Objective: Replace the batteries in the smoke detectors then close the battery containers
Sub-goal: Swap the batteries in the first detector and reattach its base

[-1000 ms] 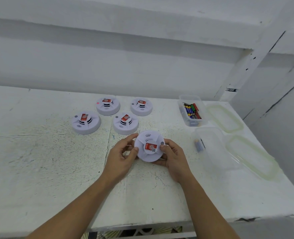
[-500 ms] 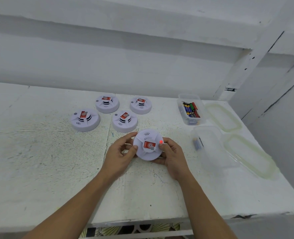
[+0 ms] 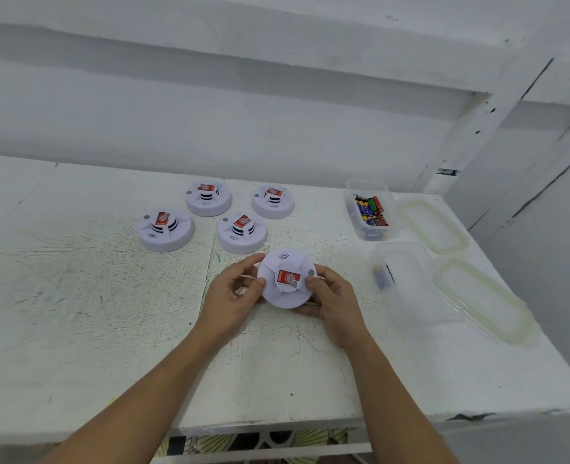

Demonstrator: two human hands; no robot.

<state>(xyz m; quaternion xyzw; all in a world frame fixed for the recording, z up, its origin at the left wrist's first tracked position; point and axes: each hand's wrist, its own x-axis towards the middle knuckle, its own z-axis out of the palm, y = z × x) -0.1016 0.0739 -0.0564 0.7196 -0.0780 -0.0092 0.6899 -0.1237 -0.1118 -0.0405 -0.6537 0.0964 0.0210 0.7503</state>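
The red light that glowed on the held smoke detector (image 3: 287, 279) half a sec ago is off now, a grey dot at its 2 o'clock; prob a test blink, so its new batteries likely work. Left hand (image 3: 233, 296) and right hand (image 3: 330, 303) pinch its rim just above the table (image 3: 76, 313), 6 o'clock of four other detectors. Red label w/ QR code, text too small to read.

No wording can be read anywhere. The round white plastic smoke detector (image 3: 286, 278) held just above the white speckled table (image 3: 76, 296) carries a red and white sticker (image 3: 289, 278) with a small square code; its print is too small to read.
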